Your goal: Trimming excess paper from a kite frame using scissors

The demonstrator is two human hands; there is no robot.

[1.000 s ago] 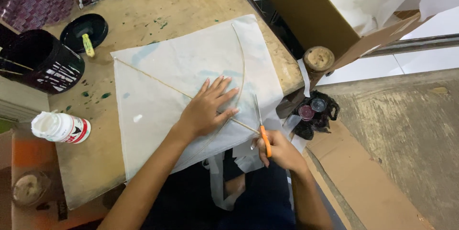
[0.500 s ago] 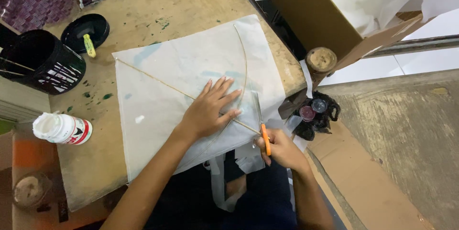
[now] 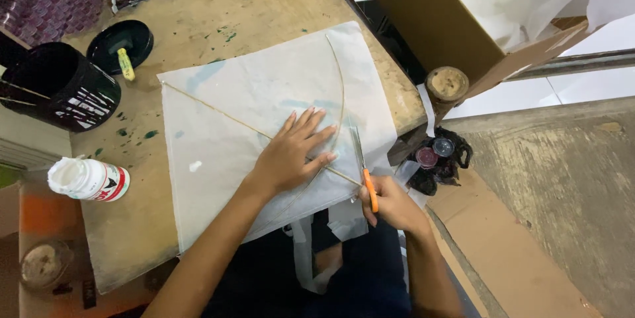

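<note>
- White paper kite (image 3: 264,119) lies flat on the worn wooden table (image 3: 218,20), its near edge hanging over the table's edge toward you.
- Your left hand (image 3: 294,153) is spread, palm pressed down on the kite where the thin sticks (image 3: 218,113) cross.
- Your right hand (image 3: 393,205) is closed around orange-handled scissors (image 3: 364,169), blades at the kite's right edge.
- Black pot (image 3: 56,86), black lid (image 3: 119,43) and white glue bottle (image 3: 89,179) sit to the left.
</note>
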